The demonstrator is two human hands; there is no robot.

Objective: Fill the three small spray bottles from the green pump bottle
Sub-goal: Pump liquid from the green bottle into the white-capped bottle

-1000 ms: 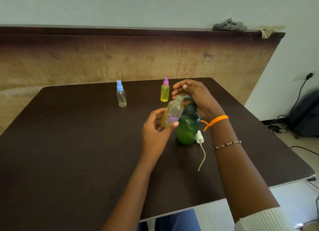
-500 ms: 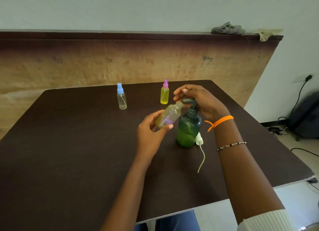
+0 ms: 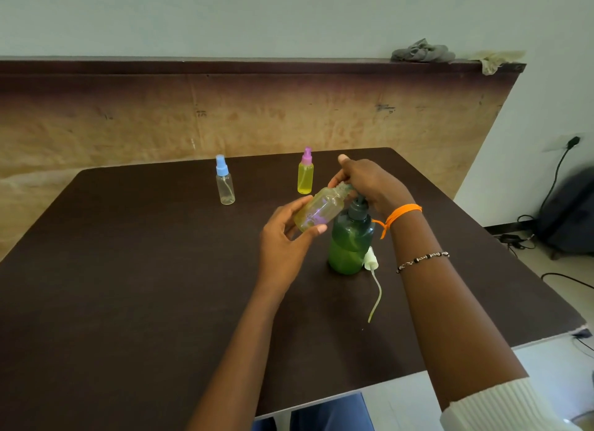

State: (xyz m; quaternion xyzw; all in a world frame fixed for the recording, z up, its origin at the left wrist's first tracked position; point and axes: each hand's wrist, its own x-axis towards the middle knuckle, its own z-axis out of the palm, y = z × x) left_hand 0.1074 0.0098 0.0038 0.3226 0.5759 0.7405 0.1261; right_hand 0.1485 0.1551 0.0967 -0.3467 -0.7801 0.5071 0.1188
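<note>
The green pump bottle [image 3: 348, 247] stands upright near the middle of the dark table [image 3: 128, 286]. My right hand [image 3: 369, 181] lies over its pump head, fingers curled down on it. My left hand [image 3: 284, 237] grips an uncapped small bottle [image 3: 321, 209] holding yellowish liquid, tilted with its open neck under the pump spout. That bottle's white spray cap [image 3: 370, 259] with its long tube lies on the table right of the pump bottle. Farther back stand a blue-capped clear spray bottle [image 3: 225, 186] and a pink-capped spray bottle [image 3: 305, 176] full of yellow liquid.
A wooden panel [image 3: 257, 121] runs behind the table, with rags [image 3: 421, 52] on its top ledge. The table's right edge drops to a floor with cables [image 3: 520, 240] and a dark bag [image 3: 572, 215].
The small bottle in my left hand has tipped from nearly upright to a strong slant, neck toward the spout. My right hand has stayed on the pump head.
</note>
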